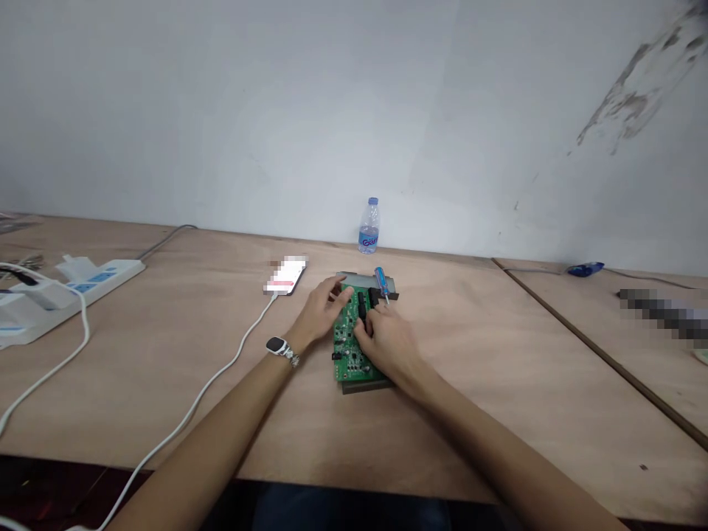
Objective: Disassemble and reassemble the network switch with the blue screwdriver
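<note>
A green circuit board [344, 346] with black components lies over a grey metal plate or casing [365, 386] on the table. My left hand [319, 313] grips the board's upper left edge, thumb on top and fingers along the far side. Over the board's right half, my right hand [390, 341] is closed, its fingers curled down near the black components. What those fingers pinch, if anything, is hidden. A screwdriver [381, 281] with a blue handle rests across the casing's far end, its shaft pointing toward my right hand.
Beyond the board a water bottle [369, 230] stands against the wall. A phone [286, 276] lies to the left, with a white cable [224, 369] running toward me. A power strip [105, 284] sits far left. On the right are a table seam [586, 343] and a blue packet [585, 270].
</note>
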A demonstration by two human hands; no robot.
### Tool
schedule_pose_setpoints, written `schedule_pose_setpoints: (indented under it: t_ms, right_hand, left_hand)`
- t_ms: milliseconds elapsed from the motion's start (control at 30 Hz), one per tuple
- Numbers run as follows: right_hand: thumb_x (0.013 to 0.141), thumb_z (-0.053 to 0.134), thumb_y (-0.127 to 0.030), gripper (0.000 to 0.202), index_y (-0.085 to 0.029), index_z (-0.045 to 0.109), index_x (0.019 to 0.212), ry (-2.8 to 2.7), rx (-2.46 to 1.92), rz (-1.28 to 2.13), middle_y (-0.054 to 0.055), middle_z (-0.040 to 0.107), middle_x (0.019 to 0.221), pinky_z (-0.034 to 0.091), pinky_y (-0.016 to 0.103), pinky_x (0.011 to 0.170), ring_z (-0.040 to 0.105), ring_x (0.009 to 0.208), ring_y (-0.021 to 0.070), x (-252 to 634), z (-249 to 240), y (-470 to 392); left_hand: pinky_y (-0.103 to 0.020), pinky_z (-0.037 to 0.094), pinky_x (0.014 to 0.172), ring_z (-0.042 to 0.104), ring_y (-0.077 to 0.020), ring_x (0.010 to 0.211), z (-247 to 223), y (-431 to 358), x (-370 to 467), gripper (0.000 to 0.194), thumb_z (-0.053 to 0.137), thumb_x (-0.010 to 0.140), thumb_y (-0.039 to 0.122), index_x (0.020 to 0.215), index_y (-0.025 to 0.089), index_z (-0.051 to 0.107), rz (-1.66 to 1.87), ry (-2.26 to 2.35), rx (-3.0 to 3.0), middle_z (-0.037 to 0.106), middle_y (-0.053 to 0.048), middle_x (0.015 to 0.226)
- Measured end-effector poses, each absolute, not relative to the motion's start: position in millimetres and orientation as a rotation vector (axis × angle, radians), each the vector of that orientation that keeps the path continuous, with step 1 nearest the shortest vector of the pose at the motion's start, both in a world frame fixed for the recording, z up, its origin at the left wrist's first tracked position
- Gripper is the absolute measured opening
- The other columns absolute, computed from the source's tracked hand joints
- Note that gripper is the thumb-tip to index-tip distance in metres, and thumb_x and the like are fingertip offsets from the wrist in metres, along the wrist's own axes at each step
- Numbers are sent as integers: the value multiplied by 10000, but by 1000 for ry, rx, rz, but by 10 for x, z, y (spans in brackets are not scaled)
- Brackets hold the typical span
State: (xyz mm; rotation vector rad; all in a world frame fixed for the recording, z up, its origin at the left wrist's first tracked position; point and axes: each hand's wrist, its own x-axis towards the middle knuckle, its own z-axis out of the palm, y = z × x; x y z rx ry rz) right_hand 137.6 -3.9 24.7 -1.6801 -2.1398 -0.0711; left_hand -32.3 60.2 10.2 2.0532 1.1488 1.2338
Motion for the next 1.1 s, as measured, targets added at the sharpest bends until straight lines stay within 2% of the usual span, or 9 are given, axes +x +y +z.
schedule_pose_setpoints:
  t_ms: [133,267,400,567,700,867,967,1100]
  right_hand:
    - [998,442,-431,330,-221,576,781,-1943,-1705,146,28,657,692,325,278,564,569,603,173,1478,265,-34]
    - [1012,408,-466,334,-228,531,813,-1842,-1535,288,-5,612,630,307,256,531,541,552,157,1550,202,-37]
    - [1017,393,-463,305,-233,513,856,-1816,-1377,314,4,621,675,381,249,583,571,592,164,1579,147,-33]
    - [1010,395,-389,202,-227,511,1041,-1819,-1233,402,57,697,896,479,257,689,659,769,193,1638,162,-21]
    - [991,395,-342,272,-209,480,1212,-1903,-1189,477,125,680,1159,523,316,803,668,966,236,1699,152,-10]
    - [945,462,-271,383,-197,437,1320,-1969,-1133,498,140,632,1243,535,319,790,655,955,224,1702,89,3]
    - [940,464,-223,370,-204,458,1310,-1981,-1016,464,124,612,1237,532,295,756,625,1009,217,1676,80,3]
    - [922,482,-161,369,-209,490,1288,-2005,-884,450,120,586,1216,527,279,705,596,1035,223,1666,84,11]
  left_hand:
    - [-388,471,1040,595,-258,1207,178,508,-290,536,505,984,471,1432,176,499,1157,824,1858,645,-113,1315]
    - [-445,440,1105,574,-290,1265,267,402,-215,474,518,975,437,1383,202,577,966,578,1798,656,-92,1332]
    - [-473,436,1120,554,-307,1308,325,348,-203,480,583,942,473,1356,232,614,894,493,1774,648,-84,1358]
    - [-502,420,1143,507,-315,1370,242,371,-252,664,744,848,405,1458,271,518,814,614,1825,548,-103,1485]
    - [-508,470,1097,568,-320,1307,113,428,-262,803,796,798,310,1515,260,437,839,688,1869,538,-152,1482]
    - [-505,453,1122,526,-321,1357,82,441,-234,937,776,791,211,1581,270,275,956,689,1952,494,-166,1514]
    - [-509,401,1173,460,-318,1417,48,466,-219,998,739,806,171,1612,270,157,1066,664,2026,426,-170,1562]
    - [-542,241,1256,292,-331,1514,-44,523,-215,1081,711,793,122,1624,278,38,1177,668,2182,250,-153,1652]
